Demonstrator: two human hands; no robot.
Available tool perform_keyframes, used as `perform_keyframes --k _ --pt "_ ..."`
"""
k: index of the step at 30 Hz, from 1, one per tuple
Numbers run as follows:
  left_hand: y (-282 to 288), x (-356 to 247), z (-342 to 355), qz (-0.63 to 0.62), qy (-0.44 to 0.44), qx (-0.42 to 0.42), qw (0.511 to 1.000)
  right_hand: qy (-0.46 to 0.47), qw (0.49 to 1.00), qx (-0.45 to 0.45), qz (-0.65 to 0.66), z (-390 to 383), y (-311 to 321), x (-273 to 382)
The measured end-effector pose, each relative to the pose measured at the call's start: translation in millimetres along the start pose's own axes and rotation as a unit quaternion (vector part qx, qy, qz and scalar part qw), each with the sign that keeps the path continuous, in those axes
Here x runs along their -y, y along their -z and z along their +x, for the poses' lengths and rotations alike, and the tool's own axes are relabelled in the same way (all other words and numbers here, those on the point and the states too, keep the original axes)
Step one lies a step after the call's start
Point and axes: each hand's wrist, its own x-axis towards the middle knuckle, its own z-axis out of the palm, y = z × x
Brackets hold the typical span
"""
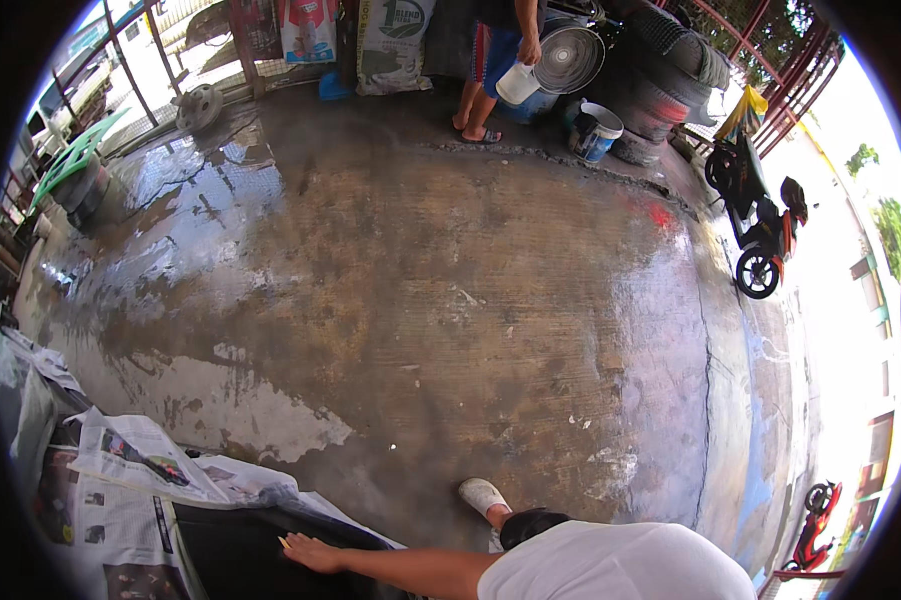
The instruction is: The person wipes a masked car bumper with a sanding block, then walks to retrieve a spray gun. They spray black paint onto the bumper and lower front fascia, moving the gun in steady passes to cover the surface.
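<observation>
Concrete floor (450,300): wide, stained, wet and shiny toward its far left corner, a long crack running along its right side. Near left corner of floor: black panel (230,550), smooth, partly covered by newspaper sheets (130,465), which overlap its left and far edges, creased and lifted in places. Far right corner: tyre stack (660,125), leaning, reddish marks on some tyres. Right edge: motorcycle (745,200), black and orange, parked. Far edge: co-worker (503,60), blue shorts and sandals, one hand at a white container (517,85). Left of them, an upright printed sack (390,45). Just left of the tyres, an open bucket (594,135), blue and white.

Wearer's pale shoe (480,493) on the floor, near edge. Left hand (312,552) palm down on the black panel, inward from its right end; fingers extended, close together. Small yellow sliver (285,542) at the fingertips; cannot tell whether the grip has hold of it. Right hand out of view, its grip unknown.
</observation>
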Motion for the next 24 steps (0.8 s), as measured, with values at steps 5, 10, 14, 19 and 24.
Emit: perform_keyframes --k 5,10,14,19,24 --pt "40 -28 -17 -0.101 -0.035 -0.009 0.994 0.099 0.975 -0.077 -0.185 -68 -57 25" --pt "37 -20 -2 -0.118 -0.025 -0.07 0.99 0.423 0.847 -0.195 -0.255 -91 -17 131" --pt "46 -18 8 -0.129 -0.039 -0.154 0.979 0.39 0.884 -0.165 -0.198 -86 34 113" --pt "53 -33 16 -0.179 -0.114 -0.235 0.949 0.306 0.931 -0.124 -0.158 -73 12 51" --pt "51 -61 24 -0.279 -0.214 -0.249 0.903 0.28 0.949 -0.098 -0.104 -86 -32 60"
